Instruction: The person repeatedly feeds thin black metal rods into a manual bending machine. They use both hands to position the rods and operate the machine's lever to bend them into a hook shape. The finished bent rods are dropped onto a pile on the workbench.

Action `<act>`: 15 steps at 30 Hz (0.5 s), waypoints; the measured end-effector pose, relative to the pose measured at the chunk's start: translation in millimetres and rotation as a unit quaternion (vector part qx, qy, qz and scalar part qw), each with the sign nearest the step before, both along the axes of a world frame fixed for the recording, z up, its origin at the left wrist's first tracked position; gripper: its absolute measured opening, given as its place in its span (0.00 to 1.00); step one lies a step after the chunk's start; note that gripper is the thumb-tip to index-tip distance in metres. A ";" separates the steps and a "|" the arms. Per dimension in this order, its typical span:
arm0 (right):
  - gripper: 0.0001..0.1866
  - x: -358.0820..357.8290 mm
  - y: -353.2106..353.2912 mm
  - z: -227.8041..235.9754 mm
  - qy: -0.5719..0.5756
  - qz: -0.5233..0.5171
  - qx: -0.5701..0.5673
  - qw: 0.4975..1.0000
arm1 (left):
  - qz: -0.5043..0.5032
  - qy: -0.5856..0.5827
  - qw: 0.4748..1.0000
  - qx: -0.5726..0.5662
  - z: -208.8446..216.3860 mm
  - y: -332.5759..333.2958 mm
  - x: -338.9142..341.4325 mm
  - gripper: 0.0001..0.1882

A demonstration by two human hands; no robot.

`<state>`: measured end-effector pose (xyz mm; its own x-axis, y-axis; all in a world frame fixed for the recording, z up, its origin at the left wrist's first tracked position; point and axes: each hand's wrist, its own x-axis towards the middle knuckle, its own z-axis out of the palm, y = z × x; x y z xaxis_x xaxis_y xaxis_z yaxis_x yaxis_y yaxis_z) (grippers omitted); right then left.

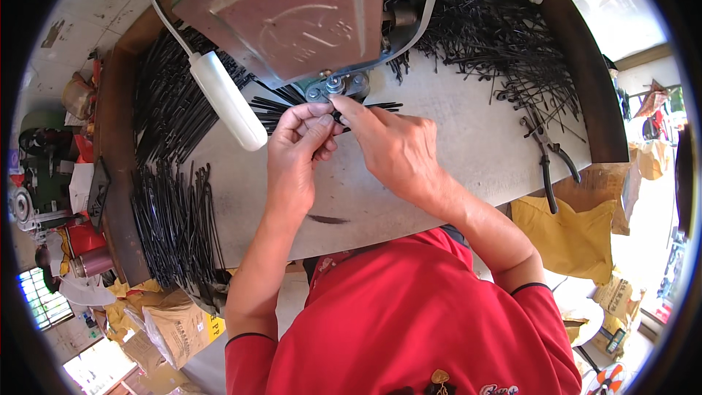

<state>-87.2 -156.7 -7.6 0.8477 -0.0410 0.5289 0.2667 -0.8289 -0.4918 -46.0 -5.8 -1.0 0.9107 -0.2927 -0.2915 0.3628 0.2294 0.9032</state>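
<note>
At the far left edge of my workbench point(468, 168) a thick heap of thin black metal rods point(172, 212) runs from the near corner up toward the far side, some ends hanging over the near edge. Just right of that heap, a white cylindrical lamp point(228, 100) on a white cord lies slanted across the bench top.

My left hand point(296, 153) sits right of the lamp, in the middle of the bench. Its fingers are curled in narrow, thumb and fingertips pinched together on a small dark piece point(338, 115) at the foot of the reddish-brown metal press point(292, 7) that stands on the far side. I cannot tell the exact shape of that piece; my fingers cover most of it. A fan of black rods point(281, 107) lies flat just behind my left hand, touching the bench under the press's bolted grey fitting point(338, 86).

My right hand point(391, 150) meets the left from the right, its thumb and forefinger closed on the same small piece, fingertips touching those of my left hand.

Farther right, more black rods point(497, 40) lie scattered across the far right of the bench, and a pair of dark pliers point(547, 157) rests near the right edge, well apart from my hands
</note>
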 end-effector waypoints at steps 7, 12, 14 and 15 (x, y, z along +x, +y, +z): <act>0.07 -8.5 -2.4 -5.2 0.209 0.055 0.194 0.957 | -0.044 0.051 0.990 -0.121 -4.9 13.0 -4.9 0.13; 0.08 -5.1 -0.1 -7.4 0.130 0.004 0.147 0.981 | 0.059 -0.069 0.996 0.021 -3.5 -6.7 1.9 0.09; 0.09 1.0 -2.6 -4.7 0.115 -0.013 0.129 0.985 | 0.056 -0.044 0.997 0.017 -0.4 -8.8 10.9 0.11; 0.09 3.4 -3.2 -4.4 0.112 -0.016 0.121 0.986 | 0.052 -0.052 0.997 0.013 -4.4 -9.4 15.2 0.11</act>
